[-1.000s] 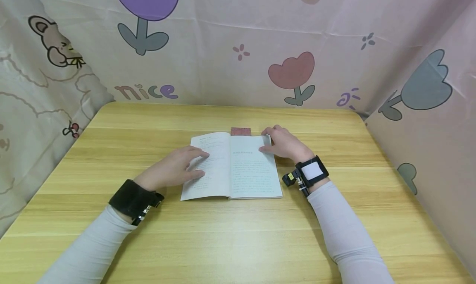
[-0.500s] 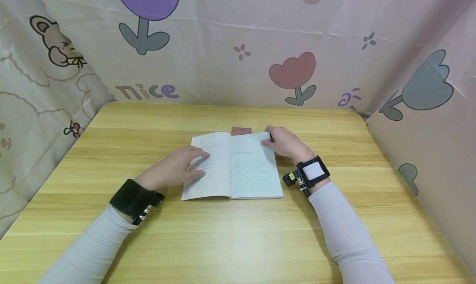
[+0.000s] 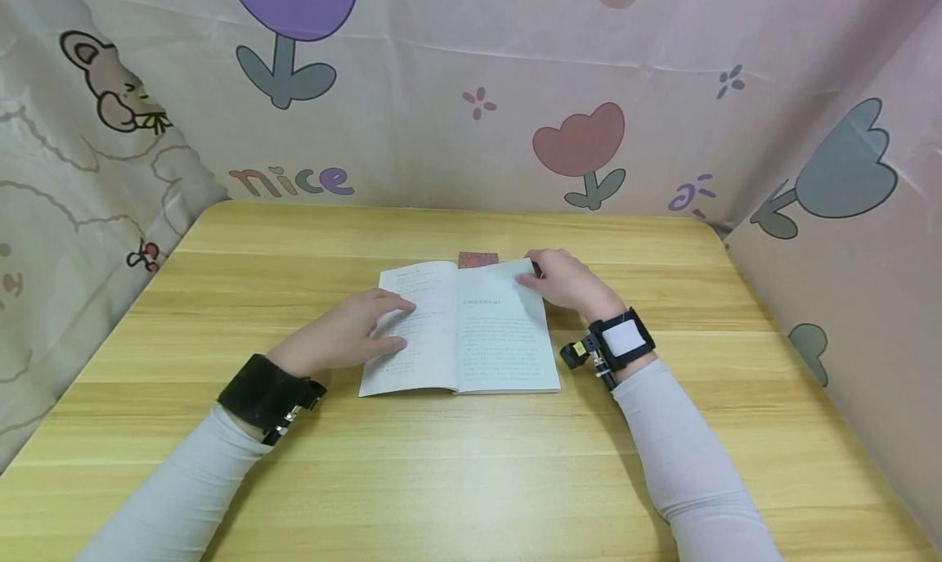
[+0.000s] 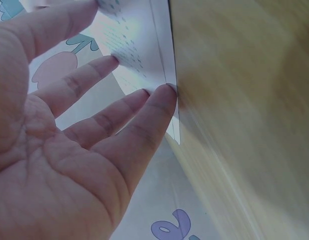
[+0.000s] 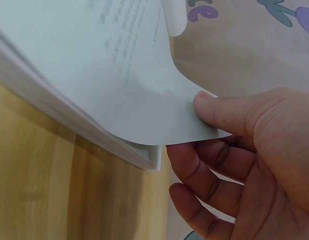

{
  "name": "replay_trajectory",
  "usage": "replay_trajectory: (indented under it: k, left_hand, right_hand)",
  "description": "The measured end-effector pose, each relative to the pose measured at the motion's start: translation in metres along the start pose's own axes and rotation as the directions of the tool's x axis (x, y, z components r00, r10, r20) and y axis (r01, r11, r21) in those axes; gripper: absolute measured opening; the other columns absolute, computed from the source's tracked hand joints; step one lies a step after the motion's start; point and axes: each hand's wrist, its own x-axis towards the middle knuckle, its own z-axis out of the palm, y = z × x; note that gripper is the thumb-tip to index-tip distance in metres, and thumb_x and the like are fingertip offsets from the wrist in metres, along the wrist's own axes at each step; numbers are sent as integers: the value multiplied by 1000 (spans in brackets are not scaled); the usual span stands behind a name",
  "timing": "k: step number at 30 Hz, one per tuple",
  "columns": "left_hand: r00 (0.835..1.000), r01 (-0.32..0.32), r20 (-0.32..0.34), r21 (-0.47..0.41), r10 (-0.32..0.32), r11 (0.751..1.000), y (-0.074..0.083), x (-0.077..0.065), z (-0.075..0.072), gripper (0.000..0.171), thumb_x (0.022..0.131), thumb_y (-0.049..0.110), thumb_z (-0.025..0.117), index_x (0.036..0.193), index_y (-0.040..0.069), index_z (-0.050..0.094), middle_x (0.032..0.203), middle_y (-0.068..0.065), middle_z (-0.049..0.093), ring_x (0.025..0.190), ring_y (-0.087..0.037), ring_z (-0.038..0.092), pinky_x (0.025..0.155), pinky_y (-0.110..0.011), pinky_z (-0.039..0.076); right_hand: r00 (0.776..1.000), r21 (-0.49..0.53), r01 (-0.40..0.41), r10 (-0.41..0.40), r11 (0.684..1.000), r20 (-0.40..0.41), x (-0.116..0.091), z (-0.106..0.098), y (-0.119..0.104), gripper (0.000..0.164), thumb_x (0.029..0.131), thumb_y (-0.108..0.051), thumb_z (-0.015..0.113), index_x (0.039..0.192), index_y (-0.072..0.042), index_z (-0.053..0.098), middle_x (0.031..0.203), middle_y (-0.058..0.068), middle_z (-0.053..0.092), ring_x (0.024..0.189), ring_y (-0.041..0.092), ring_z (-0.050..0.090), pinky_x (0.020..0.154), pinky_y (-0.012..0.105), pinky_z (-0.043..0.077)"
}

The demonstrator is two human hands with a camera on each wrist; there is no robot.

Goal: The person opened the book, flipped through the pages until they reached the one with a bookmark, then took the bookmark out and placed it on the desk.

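Note:
An open book (image 3: pixel 504 341) lies on the wooden table, its pages printed with small text. My left hand (image 3: pixel 342 329) rests on the left page with fingers spread and fairly straight; the left wrist view shows the fingertips touching the paper. At the far right corner of the book, my right hand (image 3: pixel 570 282) pinches a page (image 5: pixel 159 110) between thumb and curled fingers. In the right wrist view that page corner is lifted and bent up, apart from the pages beneath it. A reddish, flat rectangular piece (image 3: pixel 478 259) shows just beyond the book's top edge, partly hidden by it.
The wooden table (image 3: pixel 471 472) extends around the book on all sides. A fabric curtain (image 3: pixel 441 137) with printed flowers and the word "nice" stands behind the table and along both sides. Each wrist wears a black strap with a small camera.
My right hand has gone from spread fingers at the right page's far corner to pinching that corner, which has risen slightly. The left hand stays in place on the left page.

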Motion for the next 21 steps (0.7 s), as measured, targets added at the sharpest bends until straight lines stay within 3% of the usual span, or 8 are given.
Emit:
replay_trajectory:
  k: [8, 21]
  left_hand:
    - [1000, -9, -4, 4, 9, 1000, 1, 0, 0, 54, 88, 28, 70, 135, 6, 56, 136, -13, 52, 126, -30, 44, 102, -49, 36]
    - [1000, -22, -8, 3, 22, 1000, 1, 0, 0, 53, 88, 27, 70, 134, 5, 56, 135, -14, 52, 125, -31, 43, 101, -50, 36]
  right_hand:
    - [1000, 3, 10, -10, 1000, -14, -1, -2, 0, 27, 100, -32, 52, 94, -6, 55, 71, 7, 45, 63, 19, 46, 54, 29, 35]
    - [998, 84, 61, -58, 995, -40, -3, -8, -6, 38, 101, -41, 45, 110, -7, 59, 77, 7, 55, 67, 18, 51, 56, 30, 39]
